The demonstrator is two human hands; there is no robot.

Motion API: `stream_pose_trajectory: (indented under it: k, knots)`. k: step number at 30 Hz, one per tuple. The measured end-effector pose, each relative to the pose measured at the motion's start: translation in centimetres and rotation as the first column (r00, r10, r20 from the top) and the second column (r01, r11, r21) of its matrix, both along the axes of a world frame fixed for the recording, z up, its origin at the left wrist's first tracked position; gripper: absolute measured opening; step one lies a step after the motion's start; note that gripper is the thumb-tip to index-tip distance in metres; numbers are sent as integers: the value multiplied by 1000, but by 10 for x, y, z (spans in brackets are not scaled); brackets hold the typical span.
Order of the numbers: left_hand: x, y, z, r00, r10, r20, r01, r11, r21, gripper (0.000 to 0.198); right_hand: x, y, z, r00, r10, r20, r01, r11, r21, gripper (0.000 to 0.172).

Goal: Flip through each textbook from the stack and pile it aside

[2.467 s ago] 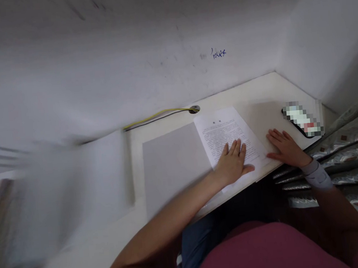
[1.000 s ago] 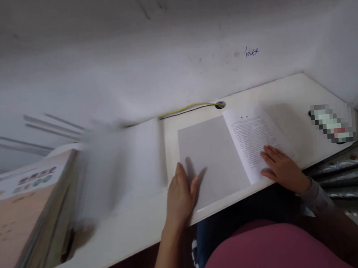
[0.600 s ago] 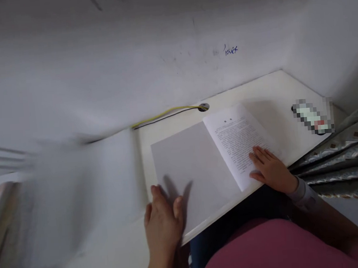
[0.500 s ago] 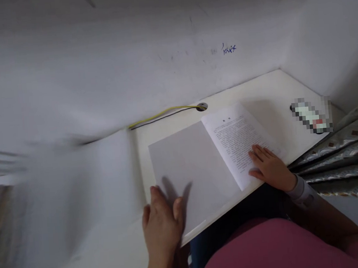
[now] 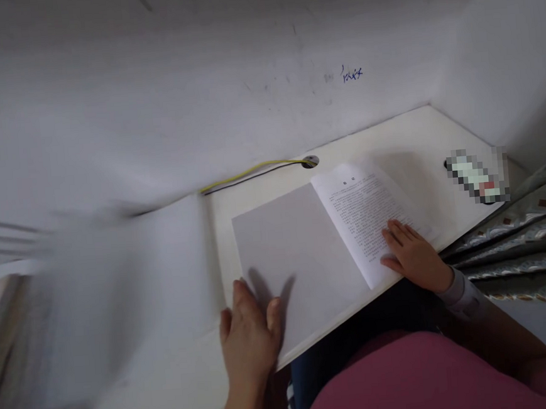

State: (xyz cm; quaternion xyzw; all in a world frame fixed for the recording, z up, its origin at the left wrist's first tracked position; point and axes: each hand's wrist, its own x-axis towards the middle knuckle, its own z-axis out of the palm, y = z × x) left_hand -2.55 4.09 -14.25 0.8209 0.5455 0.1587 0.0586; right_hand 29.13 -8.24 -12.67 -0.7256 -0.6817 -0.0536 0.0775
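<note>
A blank grey-white sheet [image 5: 296, 253] lies on the white desk [image 5: 404, 137]. Beside it on the right lies a printed page of text [image 5: 366, 213], overlapping its right edge. My left hand [image 5: 249, 335] rests flat at the blank sheet's lower left corner, fingers together and stretched out, holding nothing. My right hand [image 5: 412, 253] lies flat on the lower right part of the printed page, fingers extended.
A yellow cable [image 5: 251, 171] runs along the wall to a hole [image 5: 310, 161] in the desk. A phone [image 5: 476, 176], pixelated, lies at the desk's right end. Blurred white papers [image 5: 96, 306] fill the left. Patterned fabric [image 5: 516, 236] hangs at the right, a white wall behind.
My left hand left the printed page and settled on the blank sheet's lower left corner. My right hand shifted from the bare desk onto the printed page. Over the last half second, hardly anything moved.
</note>
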Motion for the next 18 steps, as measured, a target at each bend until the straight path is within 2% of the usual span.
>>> stream_pose_trajectory:
  k: [8,12,15,18]
  knots:
    - [4,1,1,1000,18,7,-18,1000,-7,74,1,-1,-1,999,-15,39,13,999,46,56]
    - [6,2,13,1000,6,14,-6,1000,-7,74,2,2,0,1000,4,14,-5,999,41,57]
    - [15,2,24,994,-36,102,33,999,28,68,2,3,1,999,27,-23,-26,999,46,54]
    - [26,2,23,979,-48,197,58,997,-44,69,-1,3,2,995,86,-40,-85,996,40,47]
